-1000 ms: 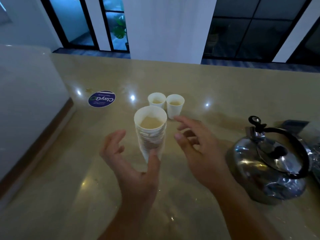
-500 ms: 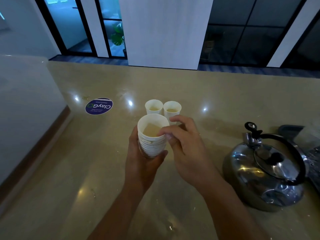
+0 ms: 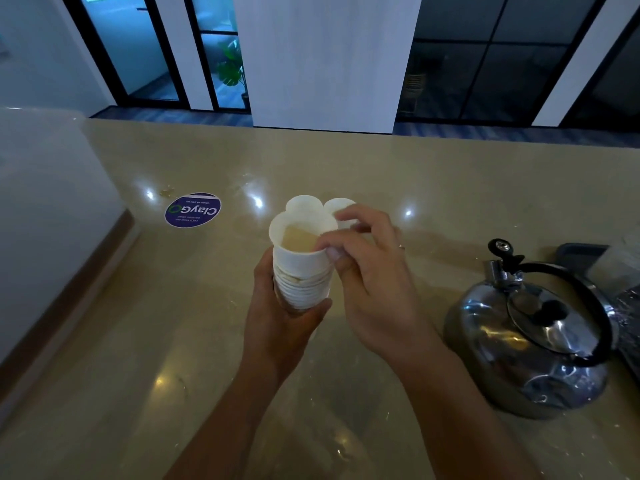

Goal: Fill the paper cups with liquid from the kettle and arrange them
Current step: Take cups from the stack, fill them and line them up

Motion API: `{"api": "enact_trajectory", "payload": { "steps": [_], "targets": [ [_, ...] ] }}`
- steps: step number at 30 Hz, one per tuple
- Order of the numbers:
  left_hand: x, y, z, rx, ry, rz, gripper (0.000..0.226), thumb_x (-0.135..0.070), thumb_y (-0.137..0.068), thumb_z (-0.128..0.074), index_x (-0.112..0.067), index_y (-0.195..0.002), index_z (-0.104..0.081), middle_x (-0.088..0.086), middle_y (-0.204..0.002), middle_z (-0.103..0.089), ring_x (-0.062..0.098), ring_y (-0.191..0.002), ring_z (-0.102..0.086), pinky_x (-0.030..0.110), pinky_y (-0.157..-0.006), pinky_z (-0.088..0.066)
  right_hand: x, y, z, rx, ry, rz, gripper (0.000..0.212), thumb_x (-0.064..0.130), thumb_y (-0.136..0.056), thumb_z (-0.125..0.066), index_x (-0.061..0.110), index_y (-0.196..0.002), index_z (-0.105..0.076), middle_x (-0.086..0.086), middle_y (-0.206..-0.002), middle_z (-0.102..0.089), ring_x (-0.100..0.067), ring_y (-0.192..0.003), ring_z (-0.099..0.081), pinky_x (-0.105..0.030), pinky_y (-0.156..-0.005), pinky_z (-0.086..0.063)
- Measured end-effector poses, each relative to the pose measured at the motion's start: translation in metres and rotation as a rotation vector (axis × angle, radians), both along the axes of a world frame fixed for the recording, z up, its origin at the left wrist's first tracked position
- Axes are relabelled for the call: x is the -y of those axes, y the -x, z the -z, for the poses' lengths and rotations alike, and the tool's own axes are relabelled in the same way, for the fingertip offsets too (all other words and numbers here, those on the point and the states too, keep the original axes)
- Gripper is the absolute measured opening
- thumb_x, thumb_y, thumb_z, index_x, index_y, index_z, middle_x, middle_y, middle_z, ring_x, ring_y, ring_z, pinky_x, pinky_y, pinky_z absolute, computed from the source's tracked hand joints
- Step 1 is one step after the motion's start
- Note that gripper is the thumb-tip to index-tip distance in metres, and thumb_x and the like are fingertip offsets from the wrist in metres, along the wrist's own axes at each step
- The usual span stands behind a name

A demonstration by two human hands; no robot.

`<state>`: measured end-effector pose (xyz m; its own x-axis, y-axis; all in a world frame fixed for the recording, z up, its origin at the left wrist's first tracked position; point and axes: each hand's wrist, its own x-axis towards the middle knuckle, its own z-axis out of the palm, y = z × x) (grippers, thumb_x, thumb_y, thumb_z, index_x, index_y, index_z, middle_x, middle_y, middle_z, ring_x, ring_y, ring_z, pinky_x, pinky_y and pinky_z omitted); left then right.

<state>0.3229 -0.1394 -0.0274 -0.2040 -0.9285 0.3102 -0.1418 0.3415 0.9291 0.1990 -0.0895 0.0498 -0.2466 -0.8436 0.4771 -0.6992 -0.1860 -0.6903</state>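
A stack of white paper cups (image 3: 302, 285) is held above the beige counter (image 3: 450, 188). My left hand (image 3: 280, 313) grips the stack from below and behind. My right hand (image 3: 370, 275) pinches the rim of the top cup (image 3: 299, 244), which sits raised a little out of the stack. Two single paper cups (image 3: 304, 204) (image 3: 341, 204) stand side by side on the counter just beyond the stack, mostly hidden by it and by my fingers. A shiny steel kettle (image 3: 530, 341) with a black handle stands on the counter at the right, lid on.
A round blue sticker (image 3: 192, 210) lies on the counter to the left. A white raised ledge (image 3: 52, 216) borders the counter's left side. A dark tray-like object (image 3: 585, 252) lies behind the kettle at the right edge. A white pillar and dark glass doors stand beyond the counter.
Both hands closed on the cup stack: the left took hold of its base, the right pinched the top cup's rim and has lifted that cup slightly out of the stack.
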Motion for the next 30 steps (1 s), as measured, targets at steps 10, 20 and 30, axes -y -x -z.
{"api": "enact_trajectory", "payload": {
  "steps": [10, 20, 30],
  "targets": [
    [0.006, -0.019, -0.009, -0.061, -0.122, 0.090, 0.116, -0.028, -0.051, -0.097, -0.048, -0.139, -0.025, -0.046, -0.117, -0.048, -0.014, -0.116, -0.050, 0.008, -0.086, -0.047, 0.024, 0.076, -0.036, 0.115, 0.365, 0.407, 0.020, 0.018, -0.104, -0.048, 0.021, -0.115, -0.065, 0.012, -0.107, -0.054, 0.001, -0.093, -0.054, -0.020, -0.082, -0.047],
    [0.044, -0.056, -0.030, -0.337, -0.184, -0.069, 0.057, -0.061, -0.085, -0.059, -0.033, -0.133, -0.050, 0.000, -0.122, -0.068, 0.022, -0.119, -0.061, 0.037, -0.095, -0.047, 0.077, 0.127, 0.059, -0.075, -0.342, 0.389, 0.026, 0.011, -0.100, -0.057, 0.010, -0.121, -0.072, -0.010, -0.121, -0.063, -0.029, -0.113, -0.059, -0.026, -0.095, -0.038],
    [0.154, -0.005, 0.016, 0.128, -0.390, 0.046, 0.056, -0.016, -0.093, -0.064, -0.019, -0.143, -0.040, 0.015, -0.137, -0.051, 0.034, -0.116, -0.056, 0.054, -0.098, -0.050, 0.106, 0.129, 0.047, -0.294, -0.558, 0.372, 0.063, 0.026, -0.083, -0.078, 0.029, -0.141, -0.054, -0.008, -0.134, -0.048, -0.030, -0.119, -0.051, -0.036, -0.096, -0.043]
  ]
}}
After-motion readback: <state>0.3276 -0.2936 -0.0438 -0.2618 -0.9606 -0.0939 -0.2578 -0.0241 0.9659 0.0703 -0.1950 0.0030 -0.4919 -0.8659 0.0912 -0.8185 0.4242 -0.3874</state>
